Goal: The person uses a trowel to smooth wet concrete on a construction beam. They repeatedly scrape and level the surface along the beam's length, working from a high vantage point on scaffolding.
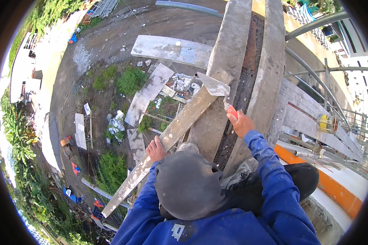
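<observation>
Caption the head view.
Left hand steadies a long plank; right hand grips a red-handled trowel at a concrete beam.

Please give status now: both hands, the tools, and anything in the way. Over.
Left hand shut on long straightedge board. Right hand shut on trowel, red handle, blade on plastered wall top. Nothing blocking.

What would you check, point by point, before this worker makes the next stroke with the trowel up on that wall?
1. Right hand closed around the trowel's red handle: ok.
2. Left hand gripping the long straightedge board: ok.
3. Board lying slanted against the plastered beam face: ok.
4. Trowel blade resting at the board's upper end: ok.
5. Mortar load on the blade: cannot tell.
6. Worker's footing high above the ground: cannot tell, since the body hides it.
</observation>
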Demonstrator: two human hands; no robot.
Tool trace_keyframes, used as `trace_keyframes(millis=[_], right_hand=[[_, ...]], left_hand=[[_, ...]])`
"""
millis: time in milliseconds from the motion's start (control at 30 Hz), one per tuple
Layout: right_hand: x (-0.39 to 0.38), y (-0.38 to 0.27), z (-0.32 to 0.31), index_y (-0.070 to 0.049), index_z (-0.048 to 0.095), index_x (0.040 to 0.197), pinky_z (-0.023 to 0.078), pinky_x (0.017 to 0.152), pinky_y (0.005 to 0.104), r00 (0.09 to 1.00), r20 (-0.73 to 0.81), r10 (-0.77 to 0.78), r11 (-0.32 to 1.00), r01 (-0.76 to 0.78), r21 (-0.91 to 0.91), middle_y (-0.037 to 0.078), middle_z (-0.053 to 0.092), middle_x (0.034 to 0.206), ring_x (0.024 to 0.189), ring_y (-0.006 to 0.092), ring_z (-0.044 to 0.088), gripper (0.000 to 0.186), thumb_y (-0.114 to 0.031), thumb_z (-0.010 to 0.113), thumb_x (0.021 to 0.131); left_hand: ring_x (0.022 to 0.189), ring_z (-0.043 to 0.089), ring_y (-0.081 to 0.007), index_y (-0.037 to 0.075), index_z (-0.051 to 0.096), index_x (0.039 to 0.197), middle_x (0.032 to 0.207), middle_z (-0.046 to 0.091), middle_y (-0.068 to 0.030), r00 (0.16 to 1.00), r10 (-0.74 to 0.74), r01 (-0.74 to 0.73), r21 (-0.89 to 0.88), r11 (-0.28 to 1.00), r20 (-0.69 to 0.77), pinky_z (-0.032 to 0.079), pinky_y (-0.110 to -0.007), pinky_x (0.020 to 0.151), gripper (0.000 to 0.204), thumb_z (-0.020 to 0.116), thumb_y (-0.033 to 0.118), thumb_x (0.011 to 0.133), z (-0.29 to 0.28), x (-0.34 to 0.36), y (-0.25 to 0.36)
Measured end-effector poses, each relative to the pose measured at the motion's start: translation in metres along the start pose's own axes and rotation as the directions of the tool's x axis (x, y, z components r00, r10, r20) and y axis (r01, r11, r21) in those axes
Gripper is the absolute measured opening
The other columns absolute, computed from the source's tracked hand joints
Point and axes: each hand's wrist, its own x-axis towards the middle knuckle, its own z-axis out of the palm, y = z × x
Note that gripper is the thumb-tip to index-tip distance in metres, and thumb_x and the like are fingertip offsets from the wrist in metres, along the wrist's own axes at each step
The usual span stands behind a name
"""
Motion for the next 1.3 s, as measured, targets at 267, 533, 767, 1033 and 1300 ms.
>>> trace_keyframes(millis=[267,533,767,1033,1300], right_hand=[[-0.041,-0.028,0.036,-0.002,0.053,0.113,0.052,0.08,0.0558,0.899,0.385,-0.207,0.956,0.27,-0.117,0.027,0.069,0.089,0.089,0.0463,0.068,0.069,-0.068,0.039,0.096],[0.035,0.002,-0.082,0.0,0.054,0.115,0.052,0.054,0.0433,0.969,-0.058,0.24,0.849,-0.181,0.496,0.018,0.064,0.077,0.058,0.031,0.067,0.065,-0.062,0.053,0.093],[-0.039,-0.022,0.003,-0.009,0.053,0.11,0.052,0.071,0.0515,0.984,-0.057,-0.17,0.982,0.173,0.07,0.019,0.069,0.089,0.082,0.0414,0.068,0.047,-0.051,0.061,0.092],[-0.041,-0.063,0.039,-0.007,0.053,0.109,0.053,0.063,0.0497,0.931,0.131,-0.342,0.938,0.346,-0.006,0.018,0.07,0.088,0.075,0.0402,0.068,0.046,-0.05,0.061,0.093],[-0.04,-0.073,0.03,-0.008,0.051,0.104,0.053,0.061,0.0494,0.873,0.128,-0.471,0.874,0.481,-0.062,0.019,0.07,0.087,0.074,0.0392,0.068,0.048,-0.054,0.055,0.095]], left_hand=[[0.12,0.046,-0.0339,0.007,0.035,0.148,0.126,0.049,-0.0123,0.999,-0.046,0.047,-0.044,0.998,0.025,0.031,-0.049,0.102,0.095,0.076,0.029,0.065,0.005,-0.003,-0.013],[0.115,0.047,-0.0344,0.004,0.035,0.148,0.123,0.049,-0.0146,0.999,-0.015,0.016,0.021,1.0,-0.048,0.032,-0.048,0.099,0.097,0.075,0.024,0.061,0.007,-0.001,-0.008],[0.117,0.046,-0.0347,0.002,0.034,0.148,0.126,0.047,-0.0164,0.998,-0.06,0.06,-0.08,0.995,-0.008,0.031,-0.049,0.102,0.096,0.071,0.018,0.061,-0.035,0.02,0.03],[0.121,0.043,-0.0342,0.002,0.032,0.149,0.129,0.046,-0.0166,0.995,-0.104,0.104,-0.021,0.994,0.005,0.028,-0.05,0.104,0.098,0.072,0.017,0.061,-0.03,0.034,0.024],[0.12,0.045,-0.0342,0.003,0.034,0.147,0.127,0.048,-0.0167,0.995,-0.101,0.1,-0.034,0.994,-0.024,0.029,-0.048,0.103,0.094,0.07,0.019,0.062,-0.026,0.031,0.019]])
